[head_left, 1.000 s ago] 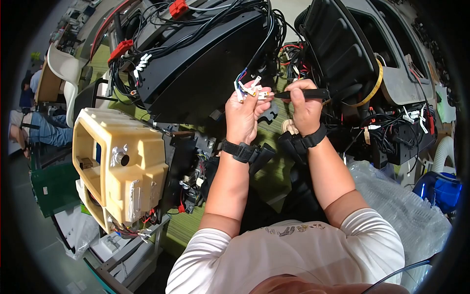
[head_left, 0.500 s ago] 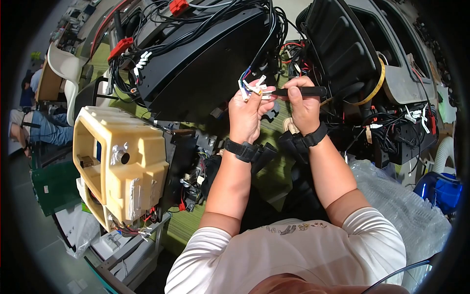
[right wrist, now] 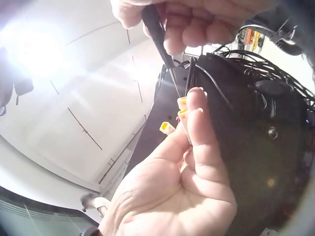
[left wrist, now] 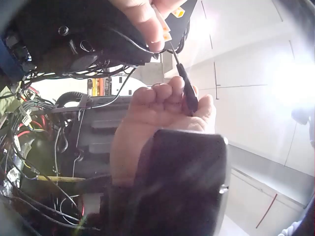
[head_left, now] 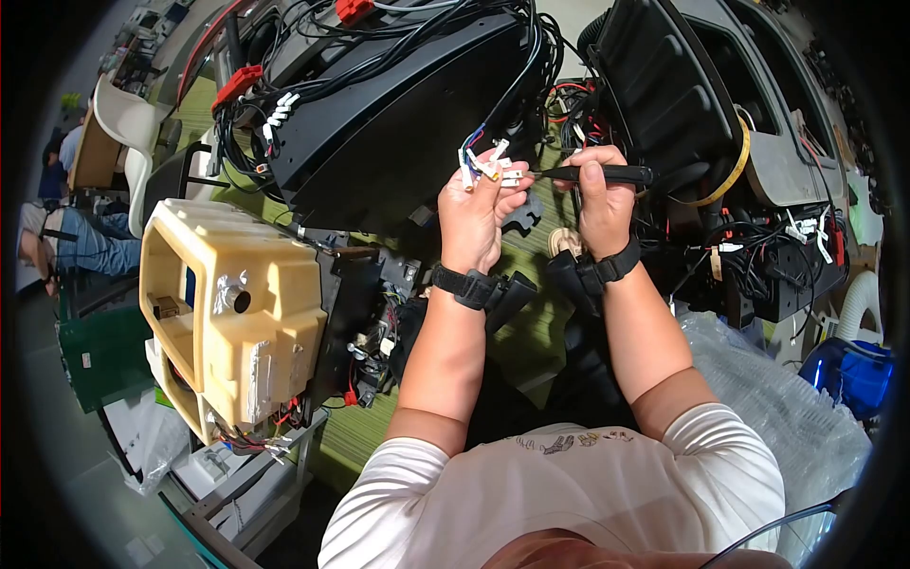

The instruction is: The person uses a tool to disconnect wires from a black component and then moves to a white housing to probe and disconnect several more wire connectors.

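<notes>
My left hand [head_left: 471,223] pinches white plastic wire connectors [head_left: 512,178] between thumb and fingers. Orange-yellow inserts show in their ends [right wrist: 183,114] in the right wrist view. Several more white connectors on blue and dark wires [head_left: 464,155] fan out over the same hand. In my right hand [head_left: 604,213] is a small screwdriver [head_left: 616,174], gripped by its black handle [left wrist: 188,88]. Its thin metal shaft points left at the held connectors, the tip right at their open ends in both wrist views.
A large black panel [head_left: 389,142] with bundled black cables stands ahead. To the left is a cream-coloured moulded housing [head_left: 275,313]. Bubble wrap [head_left: 758,379] and a blue container [head_left: 848,370] lie at the right, below tangled wiring [head_left: 758,256]. A seated person [head_left: 90,242] is at far left.
My right hand has drawn slightly to the right with the screwdriver, and more of its thin shaft shows. The left hand keeps its pinch on the connectors and has barely moved.
</notes>
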{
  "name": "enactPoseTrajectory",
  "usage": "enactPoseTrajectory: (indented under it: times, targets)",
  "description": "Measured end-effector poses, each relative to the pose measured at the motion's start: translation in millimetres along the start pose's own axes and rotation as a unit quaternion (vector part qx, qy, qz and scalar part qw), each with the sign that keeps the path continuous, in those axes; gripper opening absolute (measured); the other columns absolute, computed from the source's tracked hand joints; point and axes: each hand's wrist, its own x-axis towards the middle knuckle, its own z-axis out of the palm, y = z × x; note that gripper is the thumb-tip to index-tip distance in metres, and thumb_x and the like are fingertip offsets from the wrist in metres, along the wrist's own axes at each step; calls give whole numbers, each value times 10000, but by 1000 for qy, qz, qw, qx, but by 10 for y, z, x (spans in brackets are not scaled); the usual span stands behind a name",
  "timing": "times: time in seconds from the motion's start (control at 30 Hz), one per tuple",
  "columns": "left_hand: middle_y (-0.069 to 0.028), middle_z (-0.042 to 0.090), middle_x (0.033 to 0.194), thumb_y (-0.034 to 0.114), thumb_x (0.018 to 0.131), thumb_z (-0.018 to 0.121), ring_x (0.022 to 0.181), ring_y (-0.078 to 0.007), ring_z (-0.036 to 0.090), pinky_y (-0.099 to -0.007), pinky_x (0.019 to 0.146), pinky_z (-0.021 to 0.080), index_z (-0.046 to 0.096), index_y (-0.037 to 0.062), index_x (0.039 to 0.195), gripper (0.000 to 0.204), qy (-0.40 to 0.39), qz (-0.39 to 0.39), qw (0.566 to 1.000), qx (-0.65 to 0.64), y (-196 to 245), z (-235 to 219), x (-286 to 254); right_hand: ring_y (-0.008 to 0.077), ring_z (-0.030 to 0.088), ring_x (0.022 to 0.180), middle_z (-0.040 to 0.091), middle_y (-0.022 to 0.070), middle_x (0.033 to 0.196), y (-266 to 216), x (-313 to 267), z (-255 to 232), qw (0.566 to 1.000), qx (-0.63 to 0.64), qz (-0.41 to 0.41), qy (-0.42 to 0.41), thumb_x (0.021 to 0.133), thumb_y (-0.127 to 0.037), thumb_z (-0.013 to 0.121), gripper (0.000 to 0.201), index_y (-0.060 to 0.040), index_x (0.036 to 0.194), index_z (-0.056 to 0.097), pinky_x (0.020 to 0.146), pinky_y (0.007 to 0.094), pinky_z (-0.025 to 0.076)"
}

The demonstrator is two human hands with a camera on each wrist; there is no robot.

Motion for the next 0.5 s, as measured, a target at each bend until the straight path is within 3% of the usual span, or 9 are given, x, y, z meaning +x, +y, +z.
enactPoseTrajectory:
  times: [0.37, 0.5]
  targets:
    - [-178, 595, 881, 115, 857, 507, 703, -186, 622, -206, 557, 518, 451, -53, 1071, 278, -1, -3, 1000, 5, 15, 25, -18, 101, 547, 639, 547, 52, 752, 1, -3, 16, 1000, -11, -1, -7, 861, -226, 515, 221, -5, 856, 501, 595, 224, 452]
    - [-187, 597, 893, 123, 854, 511, 721, -184, 627, -218, 567, 537, 447, -58, 1094, 307, -28, -22, 999, 4, 25, -8, -12, 99, 548, 646, 545, 50, 756, -1, 8, 4, 999, 19, 35, -2, 859, -215, 519, 212, -5, 867, 499, 602, 227, 457]
